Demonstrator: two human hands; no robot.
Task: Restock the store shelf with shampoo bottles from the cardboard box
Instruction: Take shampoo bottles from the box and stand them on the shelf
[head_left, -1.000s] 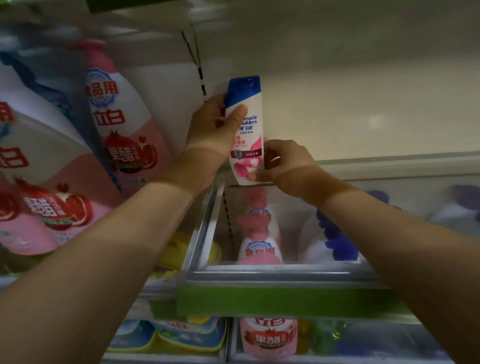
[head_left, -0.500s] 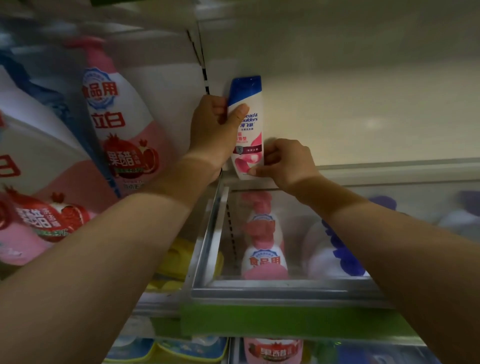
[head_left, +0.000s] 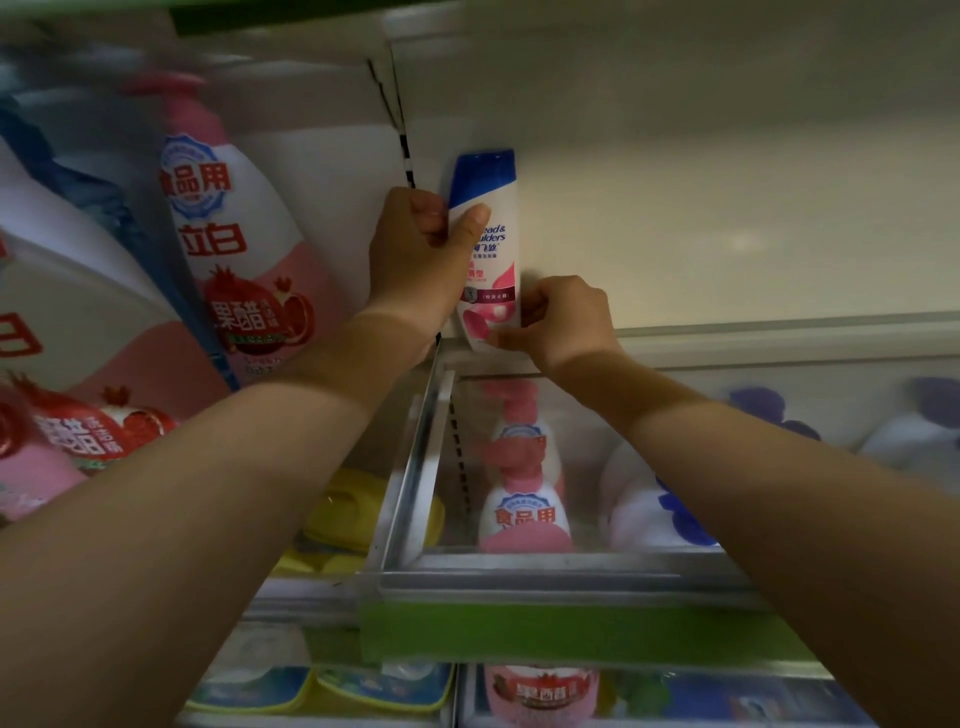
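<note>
A white shampoo bottle (head_left: 488, 244) with a blue cap and a pink lower label stands upright at the back left corner of the upper shelf (head_left: 753, 343). My left hand (head_left: 421, 254) wraps its left side, thumb across the front. My right hand (head_left: 561, 322) pinches the bottle's base from the right. The cardboard box is out of sight.
Large pink-and-white detergent bottles (head_left: 234, 249) fill the bay to the left. Below the clear shelf front (head_left: 545, 566) stand pink pump bottles (head_left: 524, 493) and a white bottle with purple print (head_left: 660, 509). Yellow packs (head_left: 358, 509) lie lower left. The upper shelf runs bare to the right.
Both hands stay on the bottle, which has settled a little further back onto the shelf. My view has tilted slightly, so the shelf sits lower in frame.
</note>
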